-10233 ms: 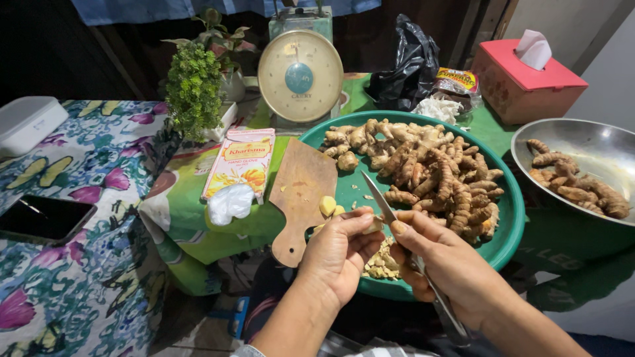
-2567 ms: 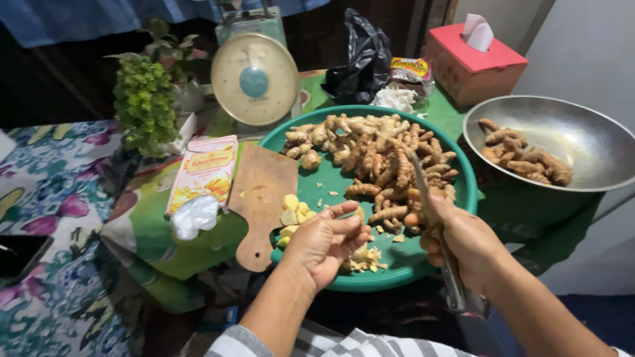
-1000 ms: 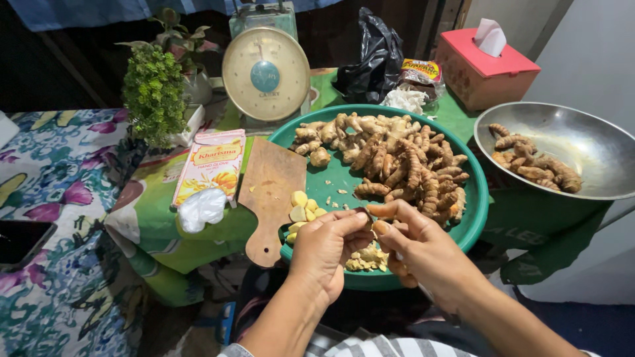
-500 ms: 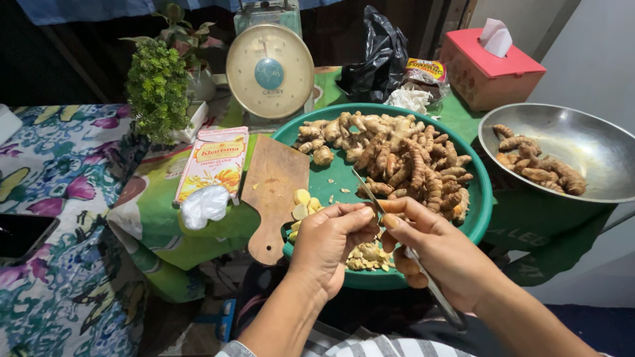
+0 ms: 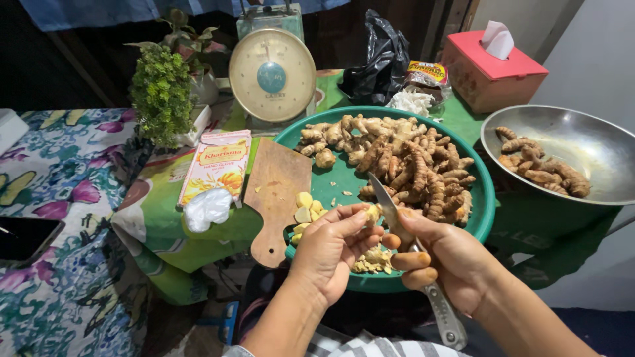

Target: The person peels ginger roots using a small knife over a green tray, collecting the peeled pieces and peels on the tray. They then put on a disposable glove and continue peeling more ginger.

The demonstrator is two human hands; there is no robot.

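Green cloth covers the table where a wide round green plastic tray (image 5: pixel 486 198) holds a heap of knobbly brown turmeric roots (image 5: pixel 403 155), with a wooden paddle-shaped cutting board (image 5: pixel 278 192) lying over its left rim. Over the tray's near edge, the left hand (image 5: pixel 331 248) pinches a small peeled yellow root piece (image 5: pixel 374 213) between thumb and curled fingertips. The right hand (image 5: pixel 450 258) is closed around a steel-handled kitchen knife (image 5: pixel 413 254), fingers wrapped on the handle and thumb pressed near the blade's base. The knife's long axis runs diagonally (handle low right toward the person, tip up left toward the heap), and the blade rests just beside the root piece, touching it as far as can be seen. Pale peelings (image 5: pixel 370 261) lie in the tray below the hands. Behind stand a cream dial kitchen scale (image 5: pixel 271 76), a red tissue box (image 5: pixel 493 69) and a round metal bowl (image 5: pixel 589 142) of more roots
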